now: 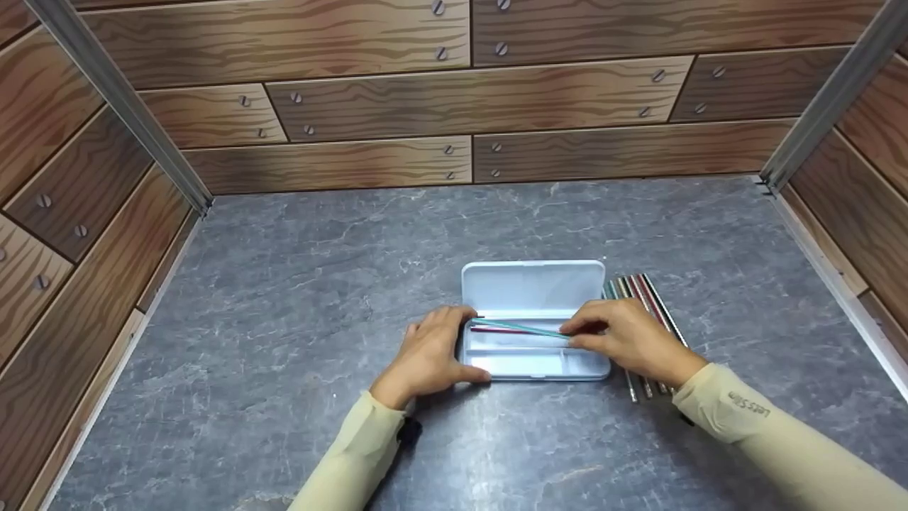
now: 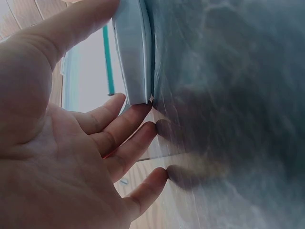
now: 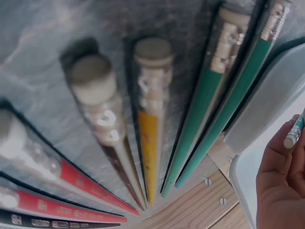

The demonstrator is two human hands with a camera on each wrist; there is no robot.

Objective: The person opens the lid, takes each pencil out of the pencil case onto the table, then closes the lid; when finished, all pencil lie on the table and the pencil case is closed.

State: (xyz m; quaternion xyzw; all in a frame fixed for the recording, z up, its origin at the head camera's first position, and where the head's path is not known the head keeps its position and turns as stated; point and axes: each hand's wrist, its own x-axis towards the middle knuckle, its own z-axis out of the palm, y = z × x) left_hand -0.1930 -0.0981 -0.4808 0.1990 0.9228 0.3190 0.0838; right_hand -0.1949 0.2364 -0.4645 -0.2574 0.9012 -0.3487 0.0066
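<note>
A pale blue pencil case (image 1: 533, 287) lies with its lid raised at the back. My left hand (image 1: 429, 355) holds the left end, thumb at the front corner and fingers at the back corner. Over the long rear compartment, my right hand (image 1: 631, 337) pinches a teal pencil (image 1: 521, 327) near its eraser end, which also shows in the right wrist view. The pencil slants slightly, its other end near the case's left wall. Below it a red pencil (image 1: 496, 329) lies in that compartment. The left wrist view shows the teal pencil (image 2: 108, 62) past the case wall.
Right of the case several pencils lie side by side, partly under my right hand: green pencils (image 3: 200, 109), a yellow pencil (image 3: 148, 129), a dark brown one (image 3: 121, 164), red pencils (image 3: 86, 179) and a black one (image 3: 47, 222). Wood-patterned walls (image 1: 369, 106) enclose the grey marbled tabletop (image 1: 284, 270).
</note>
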